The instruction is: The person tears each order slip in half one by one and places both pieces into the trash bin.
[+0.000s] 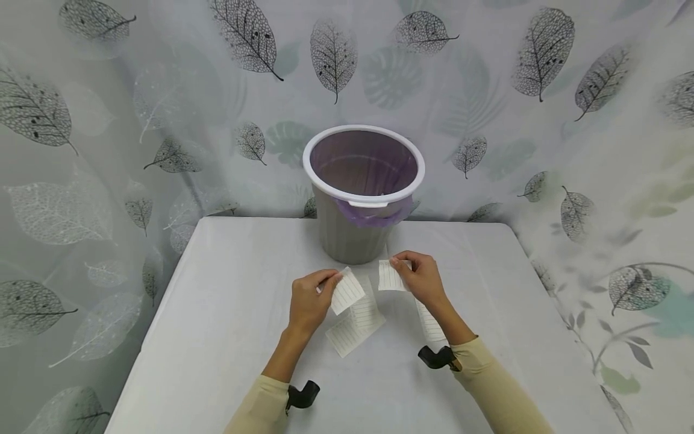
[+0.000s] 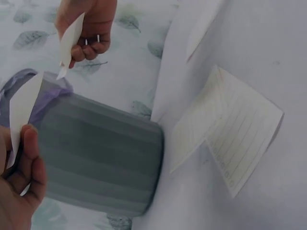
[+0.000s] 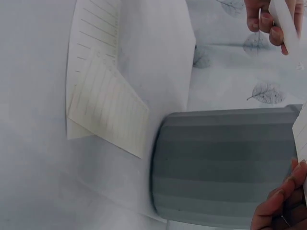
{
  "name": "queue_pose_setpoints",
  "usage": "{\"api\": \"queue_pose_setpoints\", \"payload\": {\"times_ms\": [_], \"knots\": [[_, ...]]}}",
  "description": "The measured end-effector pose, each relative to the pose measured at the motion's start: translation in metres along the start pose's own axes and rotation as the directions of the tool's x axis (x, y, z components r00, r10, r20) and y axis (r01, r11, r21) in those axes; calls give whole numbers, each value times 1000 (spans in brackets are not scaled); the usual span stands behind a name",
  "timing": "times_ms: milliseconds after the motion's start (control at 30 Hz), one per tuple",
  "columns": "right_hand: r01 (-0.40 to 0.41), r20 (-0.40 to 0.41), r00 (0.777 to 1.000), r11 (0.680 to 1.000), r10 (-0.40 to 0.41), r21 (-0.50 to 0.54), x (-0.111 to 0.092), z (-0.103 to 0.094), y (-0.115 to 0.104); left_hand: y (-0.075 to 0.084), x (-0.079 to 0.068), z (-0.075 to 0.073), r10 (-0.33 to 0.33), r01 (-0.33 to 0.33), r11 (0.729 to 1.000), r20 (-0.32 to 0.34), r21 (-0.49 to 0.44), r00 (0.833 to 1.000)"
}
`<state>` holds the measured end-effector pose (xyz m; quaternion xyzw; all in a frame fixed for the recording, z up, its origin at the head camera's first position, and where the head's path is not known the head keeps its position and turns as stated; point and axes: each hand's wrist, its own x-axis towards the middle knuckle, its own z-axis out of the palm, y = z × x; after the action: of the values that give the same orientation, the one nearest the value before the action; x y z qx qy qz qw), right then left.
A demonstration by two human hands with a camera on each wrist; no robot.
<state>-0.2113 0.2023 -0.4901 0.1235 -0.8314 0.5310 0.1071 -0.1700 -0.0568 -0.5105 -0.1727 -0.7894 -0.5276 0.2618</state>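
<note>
My left hand [image 1: 310, 304] pinches a small piece of lined paper [image 1: 347, 293] between thumb and fingers. A little to its right, my right hand [image 1: 423, 278] pinches another lined paper piece [image 1: 389, 278]. Both pieces are held above the table, apart from each other, in front of the grey bin. Lined sheets [image 1: 355, 325] lie overlapping on the table below the left hand's piece. One more lined sheet [image 1: 429, 322] lies partly hidden under the right wrist. In the left wrist view the left hand's piece [image 2: 23, 108] appears nearly edge-on.
A grey bin [image 1: 347, 232] with a white rim and a purple liner stands at the table's back edge. White cloth covers the table [image 1: 233, 313]. A leaf-patterned curtain [image 1: 206, 108] hangs behind and at the sides. Each wrist carries a black camera mount [image 1: 305, 395].
</note>
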Motion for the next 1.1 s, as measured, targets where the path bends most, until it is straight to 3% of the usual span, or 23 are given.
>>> {"api": "queue_pose_setpoints", "payload": {"times_ms": [167,267,400,600,833,1100], "knots": [[22,-6,1000,999,-22,25,4,-8,-15,7,14,-9,43,-43,999,-24,-6,999],[54,-9,999,997,-53,56,4,-14,-43,14,28,-17,89,-89,996,-37,-6,995],[120,-33,992,989,-118,86,7,-25,-85,27,55,-28,162,-162,987,-50,13,985],[253,-73,966,964,-247,85,26,-38,-118,52,96,-45,243,-242,970,-48,37,969],[336,-72,941,936,-330,100,57,-44,-144,70,137,-59,237,-235,971,-41,41,971],[386,-117,914,921,-389,-47,105,-45,-134,79,175,-58,190,-188,981,-42,50,981]]}}
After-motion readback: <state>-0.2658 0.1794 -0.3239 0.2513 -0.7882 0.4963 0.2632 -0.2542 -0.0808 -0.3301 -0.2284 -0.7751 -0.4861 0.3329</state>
